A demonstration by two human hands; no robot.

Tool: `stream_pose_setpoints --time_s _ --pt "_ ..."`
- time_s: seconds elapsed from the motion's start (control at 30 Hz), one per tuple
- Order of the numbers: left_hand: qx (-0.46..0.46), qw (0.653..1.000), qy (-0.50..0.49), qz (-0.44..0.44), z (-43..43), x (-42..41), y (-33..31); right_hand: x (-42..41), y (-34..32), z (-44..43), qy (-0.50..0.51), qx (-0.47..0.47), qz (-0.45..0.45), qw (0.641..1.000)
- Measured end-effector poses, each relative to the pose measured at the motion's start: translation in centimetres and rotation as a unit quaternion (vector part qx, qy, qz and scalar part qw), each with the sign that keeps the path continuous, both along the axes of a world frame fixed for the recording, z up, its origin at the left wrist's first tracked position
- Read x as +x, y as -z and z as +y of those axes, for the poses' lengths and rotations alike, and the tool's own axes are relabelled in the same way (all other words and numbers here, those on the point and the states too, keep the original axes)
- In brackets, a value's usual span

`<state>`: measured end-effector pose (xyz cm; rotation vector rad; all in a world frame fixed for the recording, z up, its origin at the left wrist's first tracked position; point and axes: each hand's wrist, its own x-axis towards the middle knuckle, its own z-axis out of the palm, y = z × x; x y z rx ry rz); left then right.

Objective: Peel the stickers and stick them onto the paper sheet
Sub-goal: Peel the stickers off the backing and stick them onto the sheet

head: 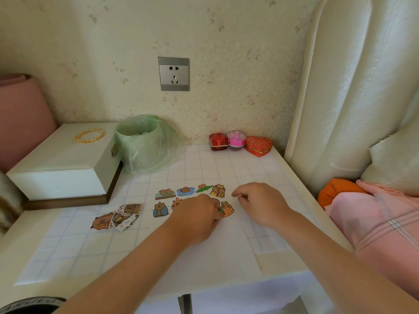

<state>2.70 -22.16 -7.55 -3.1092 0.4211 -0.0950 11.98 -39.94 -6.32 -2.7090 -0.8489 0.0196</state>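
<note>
Pinching orange-basket cartoon capybara sticker (227, 211) in curled left grip (199, 214), low on white paper sheet (215, 250), probably seating it beside the stuck row (188, 191). Steadying sheet with loosely curled, empty-looking right grip (256, 200).

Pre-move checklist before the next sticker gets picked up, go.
1. Basket capybara sticker on paper sheet: ok, lies in the second row.
2. That sticker pressed flat: cannot tell, left hand covers its left edge.
3. Right hand free: cannot tell, its fingers are curled.
4. Sticker pile at hand: ok, several stacked beside the sheet, on the left.
5. Room on the sheet: ok, its near part is bare.
6. Green-lined bin open for backings: ok.
</note>
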Motion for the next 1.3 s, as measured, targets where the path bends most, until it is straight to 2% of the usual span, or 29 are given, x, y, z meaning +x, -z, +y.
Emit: stream_pose_setpoints --time_s 0.17,0.33,0.53,0.6,0.73,0.87,0.97,1.07,1.2,1.3 --pt "0.015 1.000 0.008 -0.003 -0.3 -1.1 -0.4 -1.9 0.8 -0.2 -0.097 -0.085 -0.036 0.991" --pt "-0.001 1.000 -0.016 0.018 -0.4 -1.7 0.1 -2.5 1.2 -0.4 -0.116 -0.126 -0.090 0.981" --pt "0.013 1.000 -0.028 0.003 -0.9 -2.1 0.2 -3.0 1.0 -0.8 -0.131 -0.166 -0.124 0.969" --pt "-0.012 1.000 -0.021 0.000 -0.6 -2.3 0.4 -3.0 1.4 -0.7 -0.130 -0.161 -0.127 0.970" --pt "-0.145 0.987 -0.064 -0.005 0.7 -2.4 0.9 -2.5 2.2 -0.4 -0.127 -0.153 -0.110 0.974" --pt "-0.179 0.981 -0.078 -0.006 1.2 -2.1 1.4 -2.3 1.9 -0.3 -0.121 -0.116 -0.099 0.981" --pt "-0.086 0.995 -0.046 -0.005 0.7 -2.4 1.9 -2.5 1.6 -0.2 -0.109 -0.076 -0.080 0.988" --pt "-0.002 0.998 -0.036 -0.044 0.3 -2.5 2.5 -2.3 1.6 -0.2 -0.098 -0.060 -0.055 0.992" --pt "-0.012 0.999 -0.042 -0.029 -0.2 -2.6 2.3 -2.0 1.8 -0.1 -0.109 -0.111 -0.067 0.986" --pt "-0.043 0.996 -0.073 0.042 -0.3 -2.5 1.4 -1.8 1.8 0.4 -0.102 -0.121 -0.074 0.985"
